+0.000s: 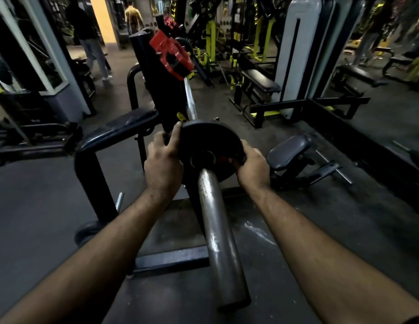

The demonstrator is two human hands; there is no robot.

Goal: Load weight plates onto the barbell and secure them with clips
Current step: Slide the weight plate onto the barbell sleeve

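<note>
You have the weight plate (209, 146) threaded on the barbell sleeve (218, 232), with both hands on its rim. Your left hand (163, 164) grips the left edge, fingers curled behind it and the index finger lying straight along the rim toward the top. Your right hand (251, 164) grips the lower right edge, fingers wrapped round the front face near the hub.

To finish this step well, keep the plate square to the sleeve and push evenly with both hands, so the hole does not bind on the steel. Slide it away from you until it seats against the inner collar, which is hidden behind the plate. Move your fingers clear of the back face before it meets the stop.

The barbell's long axis runs from the open sleeve end near you, bottom centre, up and away toward the far end, where a red clip (172, 54) sits on the bar. The plate stands upright, its flat face toward you, crosswise to that axis. No clip is on the near sleeve yet; that likely comes next.
</note>
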